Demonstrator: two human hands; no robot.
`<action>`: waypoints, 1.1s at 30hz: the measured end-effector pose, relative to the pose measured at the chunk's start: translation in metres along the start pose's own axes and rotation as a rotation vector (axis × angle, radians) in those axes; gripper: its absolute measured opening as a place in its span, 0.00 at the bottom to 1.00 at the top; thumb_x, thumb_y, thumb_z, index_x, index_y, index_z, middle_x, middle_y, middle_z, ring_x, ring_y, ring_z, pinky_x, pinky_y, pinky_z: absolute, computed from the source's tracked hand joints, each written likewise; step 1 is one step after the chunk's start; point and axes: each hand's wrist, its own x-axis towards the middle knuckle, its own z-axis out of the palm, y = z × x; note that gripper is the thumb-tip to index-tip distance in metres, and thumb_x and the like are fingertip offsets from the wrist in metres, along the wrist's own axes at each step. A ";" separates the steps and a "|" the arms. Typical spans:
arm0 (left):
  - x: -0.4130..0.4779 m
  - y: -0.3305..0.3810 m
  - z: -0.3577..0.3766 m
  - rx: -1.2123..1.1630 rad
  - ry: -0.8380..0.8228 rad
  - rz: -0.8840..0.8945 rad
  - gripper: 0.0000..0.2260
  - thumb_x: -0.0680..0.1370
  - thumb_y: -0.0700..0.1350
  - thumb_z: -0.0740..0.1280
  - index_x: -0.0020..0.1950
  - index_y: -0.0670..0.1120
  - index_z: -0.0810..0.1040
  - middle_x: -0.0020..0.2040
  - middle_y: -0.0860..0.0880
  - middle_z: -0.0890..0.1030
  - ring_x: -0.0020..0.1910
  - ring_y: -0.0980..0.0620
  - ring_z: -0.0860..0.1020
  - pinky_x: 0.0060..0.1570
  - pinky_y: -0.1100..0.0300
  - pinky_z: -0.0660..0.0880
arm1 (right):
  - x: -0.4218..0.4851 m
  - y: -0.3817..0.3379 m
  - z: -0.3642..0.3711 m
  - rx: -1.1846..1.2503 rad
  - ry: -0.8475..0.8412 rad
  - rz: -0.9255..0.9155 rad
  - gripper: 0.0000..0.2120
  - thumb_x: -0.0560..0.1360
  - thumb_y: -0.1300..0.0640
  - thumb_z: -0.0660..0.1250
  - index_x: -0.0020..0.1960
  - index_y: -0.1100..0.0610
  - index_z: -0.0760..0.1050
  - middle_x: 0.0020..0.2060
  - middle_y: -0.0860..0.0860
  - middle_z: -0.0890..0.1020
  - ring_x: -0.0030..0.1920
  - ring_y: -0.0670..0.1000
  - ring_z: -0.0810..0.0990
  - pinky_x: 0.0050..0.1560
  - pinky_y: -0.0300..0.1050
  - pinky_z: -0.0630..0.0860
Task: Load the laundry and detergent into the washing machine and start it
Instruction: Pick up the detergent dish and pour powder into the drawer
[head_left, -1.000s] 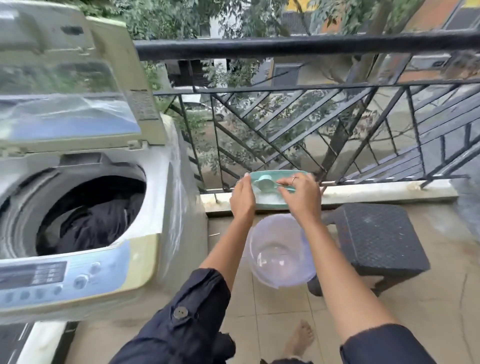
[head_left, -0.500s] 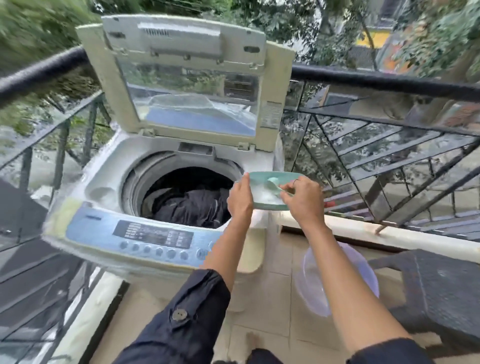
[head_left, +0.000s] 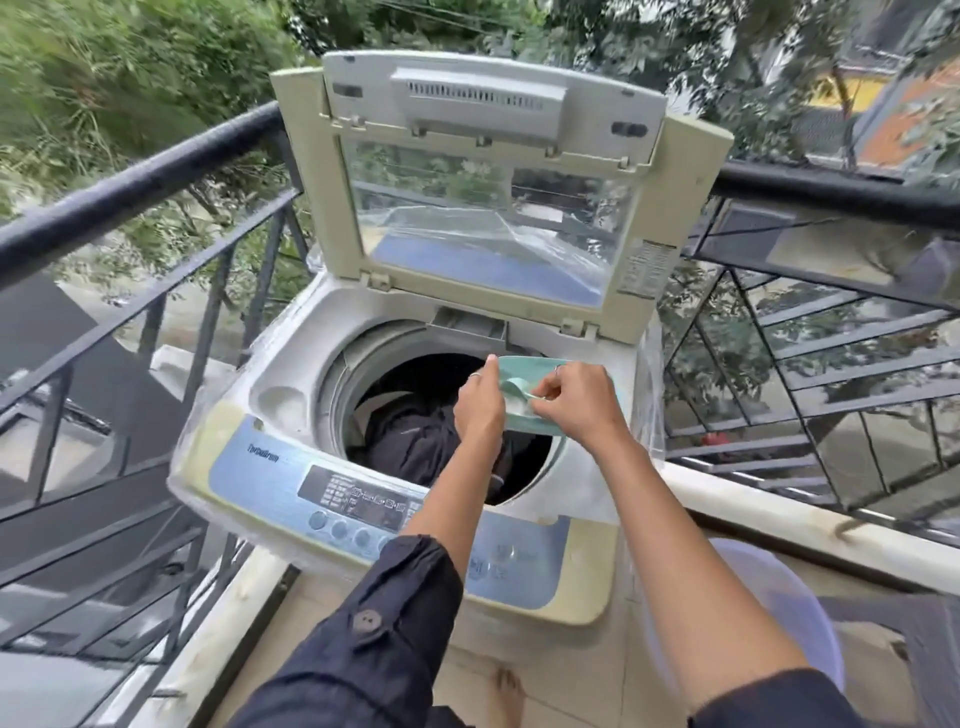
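A top-loading washing machine (head_left: 291, 395) stands open, its lid (head_left: 493, 176) raised upright. Dark laundry (head_left: 415, 441) lies in the drum. Over the drum's right side I hold a pale green detergent container (head_left: 524, 371) with white powder in it. My left hand (head_left: 480, 402) grips its left edge. My right hand (head_left: 576, 400) pinches the handle of a pale green scoop (head_left: 514, 389) that sits inside the container. The control panel (head_left: 358, 499) with its round buttons faces me, below my left forearm.
A black metal balcony railing (head_left: 130, 182) runs behind and on both sides of the machine. A clear plastic basin (head_left: 769, 597) sits on the tiled floor at the lower right, beside a dark stool (head_left: 924, 654). My bare foot (head_left: 509, 696) shows below.
My view has swung left from the floor and basin to the machine. Both hands carried the detergent container from above the basin to over the open drum.
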 end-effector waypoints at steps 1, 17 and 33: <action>0.005 0.000 -0.003 -0.005 0.002 0.000 0.23 0.82 0.57 0.52 0.65 0.44 0.75 0.65 0.41 0.76 0.64 0.42 0.73 0.62 0.56 0.67 | 0.005 -0.004 0.001 0.007 -0.021 0.009 0.08 0.67 0.58 0.70 0.44 0.57 0.85 0.42 0.54 0.86 0.46 0.53 0.82 0.45 0.39 0.72; 0.114 -0.002 -0.059 -0.067 -0.125 -0.047 0.20 0.79 0.60 0.56 0.59 0.49 0.79 0.60 0.47 0.79 0.60 0.45 0.76 0.65 0.50 0.69 | 0.087 -0.055 0.062 0.378 -0.220 0.371 0.07 0.68 0.58 0.75 0.36 0.54 0.76 0.27 0.43 0.73 0.28 0.40 0.69 0.22 0.27 0.63; 0.190 -0.014 -0.084 -0.028 -0.273 -0.115 0.24 0.76 0.63 0.58 0.64 0.49 0.76 0.65 0.47 0.76 0.65 0.43 0.73 0.66 0.45 0.70 | 0.121 -0.064 0.099 0.818 -0.101 0.675 0.07 0.69 0.65 0.72 0.35 0.56 0.79 0.18 0.43 0.77 0.27 0.43 0.72 0.24 0.31 0.67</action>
